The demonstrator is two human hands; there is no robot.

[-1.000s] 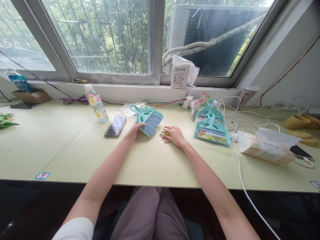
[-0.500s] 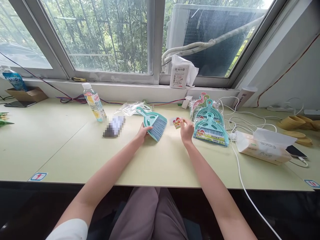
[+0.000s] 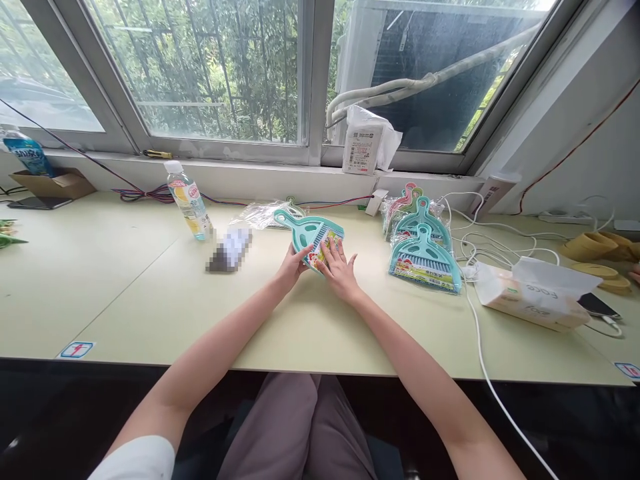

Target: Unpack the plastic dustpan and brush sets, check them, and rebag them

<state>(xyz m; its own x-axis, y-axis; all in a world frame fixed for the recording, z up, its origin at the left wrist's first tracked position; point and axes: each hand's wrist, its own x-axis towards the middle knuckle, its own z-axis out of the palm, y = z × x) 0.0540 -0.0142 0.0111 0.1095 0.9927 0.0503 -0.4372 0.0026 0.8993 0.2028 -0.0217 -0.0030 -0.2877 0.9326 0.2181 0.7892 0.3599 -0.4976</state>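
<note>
Head view: L hand (image 3: 291, 268) has its grip closed on the near side of a teal dustpan (image 3: 301, 231), thumb on top. R hand (image 3: 341, 273) isn't clenched: fingers spread, laid flat on a printed card (image 3: 315, 257). Half a sec ago that card was pinched in R hand, apart from the pan, over by the bagged sets (image 3: 425, 270); now it's across the brush bristles (image 3: 327, 235) in the pan. So card, brush & pan are together, prob. much the same layout as the bagged sets, tho R hand hides part & can't tell if the card's seated. Pan's mid-tabletop, tilted, handle up-left; can't tell if its low edge touches.

Pale tabletop (image 3: 150, 307): crumpled clear plastic (image 3: 247, 215) just behind the pan handle, blurred-out item (image 3: 230, 250) to the left, then a drink bottle (image 3: 189, 200) w/ white cap. Right of the bagged sets: loose white cable (image 3: 481, 347), tissue pack (image 3: 530, 300), dark phone (image 3: 597, 305) on a lead.

Room: wide window (image 3: 220, 73) behind, greenery & bars outside; white package (image 3: 363, 150) on the sill.
</note>
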